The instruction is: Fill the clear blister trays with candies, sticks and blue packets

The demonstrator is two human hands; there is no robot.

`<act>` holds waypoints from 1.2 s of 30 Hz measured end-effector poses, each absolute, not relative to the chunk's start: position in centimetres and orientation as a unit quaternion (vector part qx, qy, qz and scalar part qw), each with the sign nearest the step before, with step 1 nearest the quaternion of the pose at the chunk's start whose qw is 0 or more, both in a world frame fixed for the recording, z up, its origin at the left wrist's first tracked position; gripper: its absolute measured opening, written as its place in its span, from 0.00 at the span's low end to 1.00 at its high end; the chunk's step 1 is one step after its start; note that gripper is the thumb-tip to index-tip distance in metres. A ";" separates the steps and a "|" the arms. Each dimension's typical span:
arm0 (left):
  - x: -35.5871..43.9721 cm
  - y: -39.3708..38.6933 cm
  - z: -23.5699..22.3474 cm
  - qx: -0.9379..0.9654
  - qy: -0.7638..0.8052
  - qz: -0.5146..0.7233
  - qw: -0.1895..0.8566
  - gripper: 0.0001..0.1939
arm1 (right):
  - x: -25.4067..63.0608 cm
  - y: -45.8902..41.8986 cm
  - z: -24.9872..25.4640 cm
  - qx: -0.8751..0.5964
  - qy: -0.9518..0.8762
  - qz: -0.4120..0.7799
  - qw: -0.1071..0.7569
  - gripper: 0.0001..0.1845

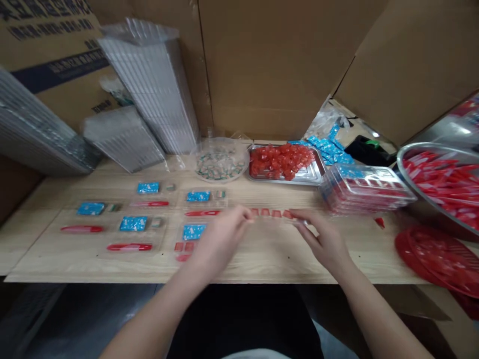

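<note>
Over the middle of the table, several small red see-through pieces [276, 213] form a row between my two hands. Clear plastic seems to run along the row, but blur hides its exact shape. My left hand [224, 234] pinches the left end with thumb and fingers. At the other end, my right hand [327, 239] grips with its thumb below and fingers above. Just left of my left hand lies a clear tray holding a blue packet [193, 232] and red pieces [184, 246]; my forearm partly covers it.
Clear trays with blue packets [133, 224] and red knife-like sticks [129, 247] lie left. Behind are a round dish [198, 174], a metal tray [318, 174] of red pieces and stacked clear packs [368, 189]. A metal bowl [406, 172] and red basket [407, 254] stand right; tall plastic stacks [149, 85] back left.
</note>
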State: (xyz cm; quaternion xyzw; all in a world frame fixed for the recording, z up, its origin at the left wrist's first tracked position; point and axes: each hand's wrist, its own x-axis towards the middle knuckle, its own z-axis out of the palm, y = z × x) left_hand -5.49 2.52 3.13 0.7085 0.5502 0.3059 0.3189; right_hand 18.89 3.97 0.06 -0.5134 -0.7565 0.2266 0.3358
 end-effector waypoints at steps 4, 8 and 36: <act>-12.3 5.4 4.0 0.581 0.579 0.423 0.385 0.12 | 11.0 9.2 1.2 -0.484 -0.678 0.431 0.346 0.10; -17.2 7.7 1.4 0.490 0.645 0.458 0.366 0.22 | 4.6 13.4 -1.3 -0.502 -0.589 0.579 0.256 0.03; -22.7 5.6 -0.5 0.023 0.460 0.669 0.584 0.14 | 2.4 15.7 -2.4 -0.363 -0.920 0.132 0.060 0.12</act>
